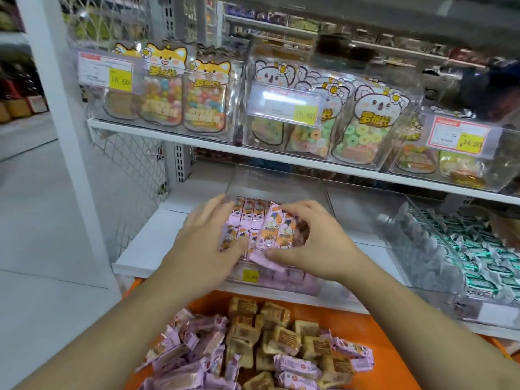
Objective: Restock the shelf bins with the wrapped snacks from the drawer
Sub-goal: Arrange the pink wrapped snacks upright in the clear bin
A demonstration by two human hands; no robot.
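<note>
A clear shelf bin [277,182] on the lower shelf holds rows of pink wrapped snacks [250,213]. My left hand [206,239] lies flat, fingers straight, against the left side of the rows. My right hand [311,243] pinches a few pink snacks [277,230] standing on end at the right of the rows. Below, the orange drawer [374,330] holds several loose pink snacks [194,344] and brown wrapped snacks [267,325].
A neighbouring clear bin [405,229] with green-and-white wrapped sweets stands to the right. The upper shelf [197,139] carries clear bins of bagged candy with price tags. A white upright post [64,122] and mesh side panel stand to the left.
</note>
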